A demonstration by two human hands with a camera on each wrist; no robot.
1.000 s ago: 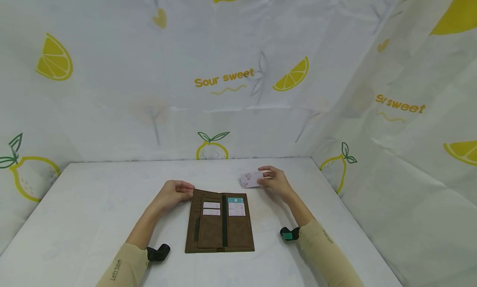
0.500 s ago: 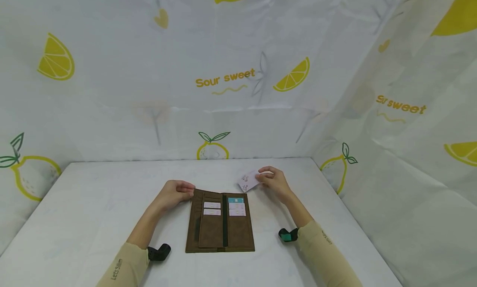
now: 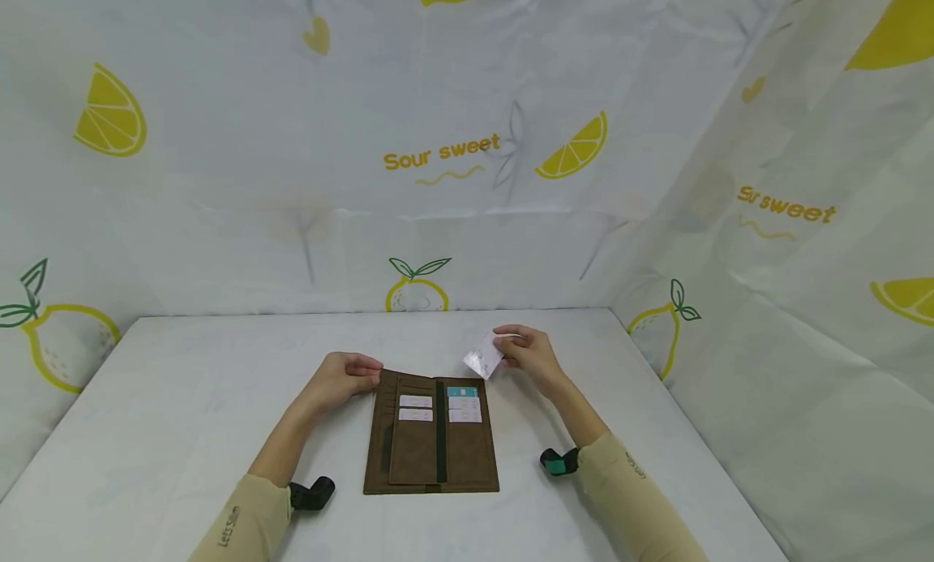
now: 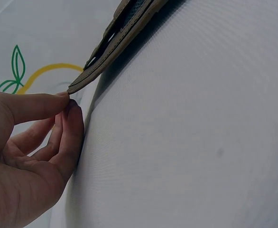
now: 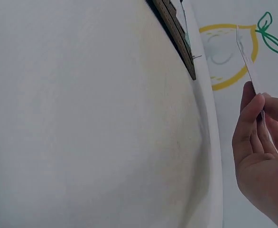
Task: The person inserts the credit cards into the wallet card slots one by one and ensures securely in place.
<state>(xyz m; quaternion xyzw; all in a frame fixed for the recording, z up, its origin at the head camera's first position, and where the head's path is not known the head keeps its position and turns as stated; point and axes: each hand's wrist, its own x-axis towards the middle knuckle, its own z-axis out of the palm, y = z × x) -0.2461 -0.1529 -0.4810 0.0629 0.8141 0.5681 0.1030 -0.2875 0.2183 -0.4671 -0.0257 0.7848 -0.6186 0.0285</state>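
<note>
A brown wallet [image 3: 467, 456] lies spread out on the white table, a dark band down its middle. White cards [image 3: 415, 415] sit in the slots of its left panel; a blue card [image 3: 462, 392] and more white ones fill slots on the right panel. My left hand [image 3: 341, 378] pinches the wallet's far left corner between thumb and fingers, and the left wrist view shows that corner raised. Past the far right corner, my right hand [image 3: 529, 355] pinches a pale printed card [image 3: 482, 358], tilted, one corner pointing down close to the wallet. Edge-on, the card looks thin in the right wrist view.
The white table [image 3: 219, 400] reaches back to a hanging cloth [image 3: 328, 181] printed with lemons, which also runs along the right side. A black strap piece [image 3: 312, 494] juts from the left wrist, another [image 3: 559, 462] from the right.
My right hand has moved slightly left and turned the card from nearly level to a slant, its lower corner nearer the wallet. The left hand keeps its hold on the wallet's corner.
</note>
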